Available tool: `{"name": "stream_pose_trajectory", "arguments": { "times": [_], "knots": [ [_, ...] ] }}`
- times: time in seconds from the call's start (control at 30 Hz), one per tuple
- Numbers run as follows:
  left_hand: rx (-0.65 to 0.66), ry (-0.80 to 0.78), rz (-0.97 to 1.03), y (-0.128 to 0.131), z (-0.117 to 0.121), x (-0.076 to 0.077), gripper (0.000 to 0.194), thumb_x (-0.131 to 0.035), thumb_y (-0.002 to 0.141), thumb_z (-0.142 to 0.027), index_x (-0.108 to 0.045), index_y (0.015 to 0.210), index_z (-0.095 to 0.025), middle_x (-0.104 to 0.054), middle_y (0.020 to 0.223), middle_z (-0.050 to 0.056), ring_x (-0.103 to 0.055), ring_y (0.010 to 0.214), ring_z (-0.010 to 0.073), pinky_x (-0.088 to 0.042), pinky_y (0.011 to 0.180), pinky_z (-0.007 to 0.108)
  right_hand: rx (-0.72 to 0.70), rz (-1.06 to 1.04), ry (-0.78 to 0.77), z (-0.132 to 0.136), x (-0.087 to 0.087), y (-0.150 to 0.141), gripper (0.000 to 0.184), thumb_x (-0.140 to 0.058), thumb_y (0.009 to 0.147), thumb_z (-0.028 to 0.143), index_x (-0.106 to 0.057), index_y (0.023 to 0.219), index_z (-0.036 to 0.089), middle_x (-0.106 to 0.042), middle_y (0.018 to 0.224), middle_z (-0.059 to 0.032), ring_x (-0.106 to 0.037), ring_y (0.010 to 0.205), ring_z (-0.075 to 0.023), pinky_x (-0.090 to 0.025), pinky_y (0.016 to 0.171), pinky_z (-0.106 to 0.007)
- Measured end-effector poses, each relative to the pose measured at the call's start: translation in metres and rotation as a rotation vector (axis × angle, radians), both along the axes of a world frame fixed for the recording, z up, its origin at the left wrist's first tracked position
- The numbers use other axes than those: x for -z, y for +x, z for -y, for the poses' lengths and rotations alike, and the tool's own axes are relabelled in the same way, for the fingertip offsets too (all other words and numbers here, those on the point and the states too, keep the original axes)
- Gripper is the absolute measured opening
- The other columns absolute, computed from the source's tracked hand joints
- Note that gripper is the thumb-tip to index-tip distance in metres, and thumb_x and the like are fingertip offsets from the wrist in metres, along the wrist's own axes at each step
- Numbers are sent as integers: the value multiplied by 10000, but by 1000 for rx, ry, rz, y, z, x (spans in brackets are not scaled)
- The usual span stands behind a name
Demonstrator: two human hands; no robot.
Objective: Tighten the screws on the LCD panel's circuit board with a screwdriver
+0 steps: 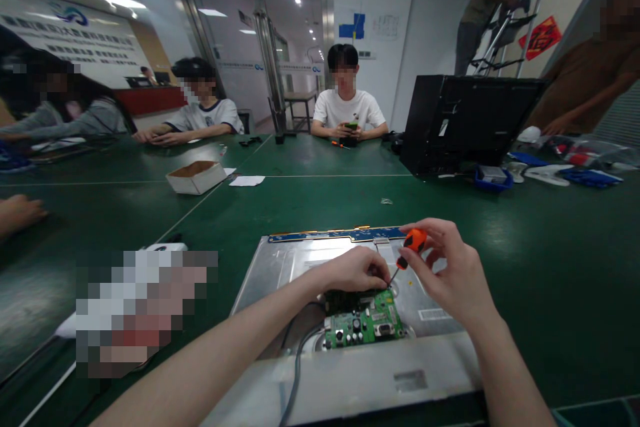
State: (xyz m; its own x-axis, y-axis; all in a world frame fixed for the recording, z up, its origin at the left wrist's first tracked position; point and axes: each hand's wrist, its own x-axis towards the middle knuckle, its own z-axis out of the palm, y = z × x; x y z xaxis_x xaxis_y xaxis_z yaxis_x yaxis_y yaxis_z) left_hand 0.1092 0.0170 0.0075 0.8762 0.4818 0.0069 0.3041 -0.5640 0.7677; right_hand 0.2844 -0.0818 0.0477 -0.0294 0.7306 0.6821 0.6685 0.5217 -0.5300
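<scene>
A screwdriver with an orange and black handle is held between the thumb and fingers of my right hand. Its shaft slants down to the left, with the tip at the upper right corner of a green circuit board. Close beside that tip, my left hand has its fingers curled together; whatever they pinch, if anything, is hidden. The board lies on the metal back of a flat display panel, along whose far edge runs a blue circuit strip. A grey cable comes off the board's left side.
The panel lies on a green table. An open white box and paper are farther left. At the back right stands a black monitor housing, near a blue tray and gloves. Several people are around the table.
</scene>
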Motion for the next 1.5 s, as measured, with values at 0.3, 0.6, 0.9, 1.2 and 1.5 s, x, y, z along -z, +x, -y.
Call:
{"name": "stream_pose_trajectory", "arguments": {
  "times": [0.3, 0.6, 0.9, 1.2, 1.5],
  "knots": [
    [13, 17, -10, 0, -1, 0, 87, -678, 794, -93, -748, 804, -145, -625, 649, -29, -551, 635, 109, -401, 617, 188, -29, 92, 4, 1, -7, 0, 308, -490, 965, 192, -549, 1260, 258, -657, 1111, -75, -663, 709, -134, -540, 493, -215],
    [10, 32, 4, 0, 0, 0, 84, -681, 789, -81, -744, 810, -132, -656, 694, -16, -565, 647, 107, -412, 626, 186, 39, -5, -27, -1, 2, -1, 294, -638, 883, 277, -467, 1119, 238, -704, 969, -54, -690, 677, -154, -520, 492, -232],
    [0, 20, -1, 0, 0, 0, 61, -687, 790, -102, -735, 788, -140, -624, 655, -26, -562, 634, 105, -406, 598, 175, -13, 51, 9, 0, -3, 0, 273, -582, 913, 211, -537, 1181, 240, -655, 1010, -51, -660, 677, -136, -539, 502, -229],
    [-4, 4, 5, 1, 0, -1, 66, -692, 786, -96, -739, 788, -143, -634, 661, -26, -562, 640, 110, -410, 626, 189, -10, 45, -51, 0, -2, 1, 324, -615, 904, 241, -511, 1211, 247, -683, 953, -35, -652, 630, -133, -521, 475, -225],
    [2, -12, 10, 0, 0, -1, 83, -689, 787, -74, -740, 812, -135, -655, 692, -18, -573, 651, 111, -411, 627, 188, -14, -50, -54, -2, 5, 0, 334, -637, 887, 270, -412, 1133, 250, -695, 986, -47, -683, 666, -148, -514, 481, -227]
  ]
}}
